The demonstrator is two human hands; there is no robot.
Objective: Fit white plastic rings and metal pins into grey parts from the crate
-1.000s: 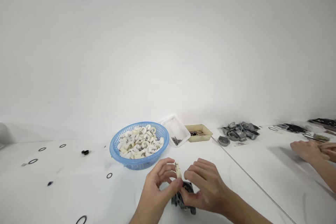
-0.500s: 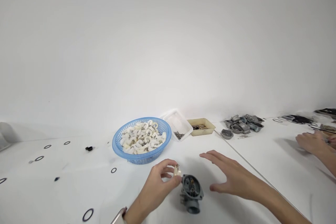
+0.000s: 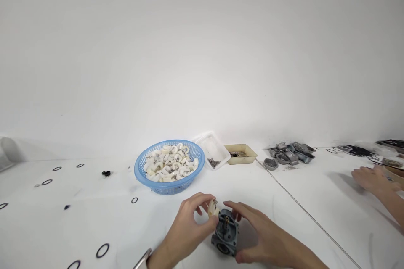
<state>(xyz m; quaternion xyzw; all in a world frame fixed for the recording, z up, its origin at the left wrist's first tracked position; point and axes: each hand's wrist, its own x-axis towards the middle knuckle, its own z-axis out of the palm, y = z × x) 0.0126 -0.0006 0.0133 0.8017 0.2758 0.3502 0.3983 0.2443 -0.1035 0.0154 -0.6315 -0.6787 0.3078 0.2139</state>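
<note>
Between the finger and thumb of my left hand point(image 3: 191, 227) is a white carburetor float point(image 3: 213, 208), held just above the upper left edge of a grey metal carburetor body point(image 3: 224, 233). The body lies on the white table with its open bowl side facing up, and a brass part shows inside. My right hand point(image 3: 263, 235) is closed around the body's right side, fingers at the top and thumb low. Behind my left hand stands a blue mesh basket point(image 3: 170, 187) full of similar white floats.
A white tray point(image 3: 214, 147) with small pins and a cream tray point(image 3: 248, 157) stand by the wall. Grey metal bowls point(image 3: 288, 153) are piled farther right. Black rings point(image 3: 102, 250) lie on the left. A thin rod point(image 3: 303, 206) crosses the table. Another person's hand point(image 3: 370, 178) works at far right.
My right hand has moved left from open air and closed on the carburetor body. The body has turned slightly. My left hand still holds the float, now tilted differently.
</note>
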